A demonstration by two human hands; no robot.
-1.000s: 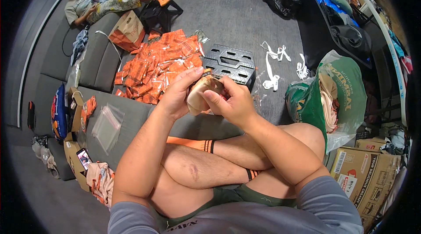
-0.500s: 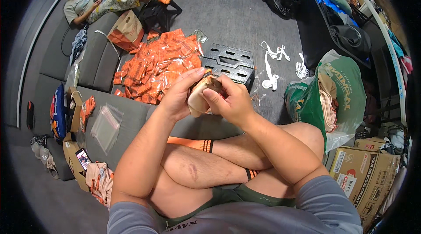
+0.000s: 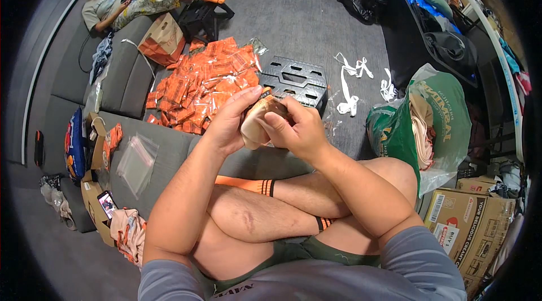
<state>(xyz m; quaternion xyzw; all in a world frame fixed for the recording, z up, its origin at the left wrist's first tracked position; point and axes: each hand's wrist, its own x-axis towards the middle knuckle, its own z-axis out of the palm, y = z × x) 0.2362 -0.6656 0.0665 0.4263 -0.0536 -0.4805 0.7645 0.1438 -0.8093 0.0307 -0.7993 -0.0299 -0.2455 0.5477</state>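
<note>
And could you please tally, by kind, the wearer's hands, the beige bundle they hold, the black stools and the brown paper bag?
Left hand and right hand: 2
Bundle: 1
Near stool and far stool: 2
Paper bag: 1
Total: 6

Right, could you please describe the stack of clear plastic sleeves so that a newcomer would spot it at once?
Find the dark grey upholstered seat below and left of the person's bare left hand. The stack of clear plastic sleeves lies flat on it. Unlike the heap of glossy orange plastic packets farther ahead, it is pale and see-through.
</note>
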